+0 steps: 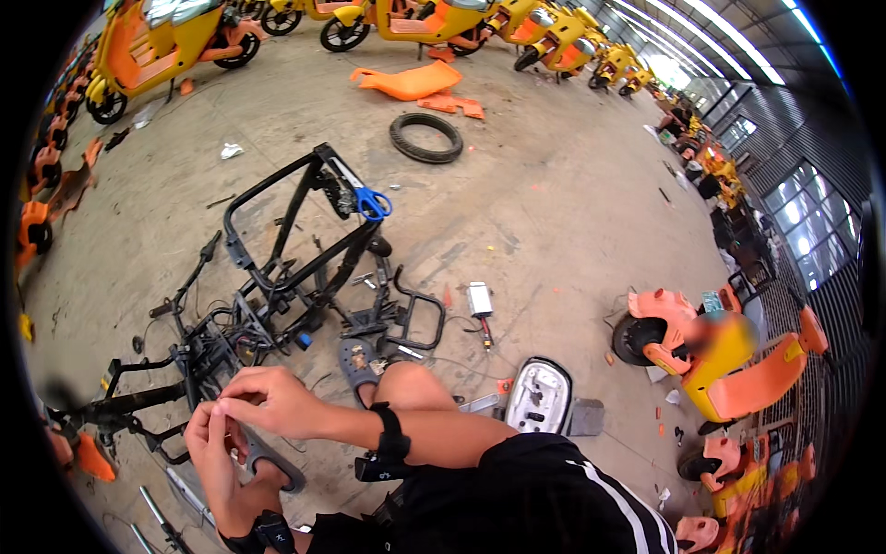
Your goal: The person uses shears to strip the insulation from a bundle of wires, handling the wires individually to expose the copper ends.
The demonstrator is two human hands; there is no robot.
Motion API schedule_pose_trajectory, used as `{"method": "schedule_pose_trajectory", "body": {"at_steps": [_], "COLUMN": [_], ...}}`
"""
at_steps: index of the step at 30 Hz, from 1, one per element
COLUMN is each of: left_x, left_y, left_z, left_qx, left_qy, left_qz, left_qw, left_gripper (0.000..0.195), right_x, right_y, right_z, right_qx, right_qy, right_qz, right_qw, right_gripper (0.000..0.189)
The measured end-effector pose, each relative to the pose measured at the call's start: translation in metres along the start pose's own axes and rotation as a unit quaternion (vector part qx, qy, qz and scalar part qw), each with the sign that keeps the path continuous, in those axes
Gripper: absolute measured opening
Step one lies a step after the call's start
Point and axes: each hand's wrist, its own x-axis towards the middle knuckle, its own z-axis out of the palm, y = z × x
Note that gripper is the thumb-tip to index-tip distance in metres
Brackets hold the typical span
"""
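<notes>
Both my hands meet at the fingertips, in front of a stripped black scooter frame (282, 278) on the floor. My right hand (277, 405) has thumb and index finger pinched against the fingers of my left hand (213, 447). Anything small between them is hidden, so I cannot tell whether they hold something. On the frame's upper end lies a pair of blue-handled scissors (374, 203). Bundled wires and metal brackets fill the middle of the frame near my hands.
A tyre (426, 138) and an orange plastic panel (410, 81) lie beyond the frame. Right of my foot are a bent metal rack (440, 325), a silver box with a cable (479, 299) and an upturned scooter seat (537, 398). Yellow scooters (751, 377) stand around.
</notes>
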Motion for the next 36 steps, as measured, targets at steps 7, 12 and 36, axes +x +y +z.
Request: {"method": "schedule_pose_trajectory", "body": {"at_steps": [7,12,36], "left_x": [0.004,0.003,-0.010], "left_y": [-0.010,-0.016,0.006], "left_z": [0.010,-0.001,0.018], "left_qx": [0.048,0.052,-0.199], "left_qy": [0.003,0.009,-0.101], "left_qz": [0.031,0.049,-0.045], "left_qw": [0.998,0.997,0.974], "left_gripper": [0.028,0.028,0.023], "right_x": [0.000,0.008,0.010], "right_y": [0.013,0.014,0.015], "right_z": [-0.003,-0.014,-0.018], "right_qx": [0.070,0.172,0.433], "right_qy": [-0.004,-0.071,-0.119], "right_qz": [0.025,0.159,0.305], "right_qw": [0.997,0.969,0.840], "right_gripper": [0.023,0.021,0.018]}}
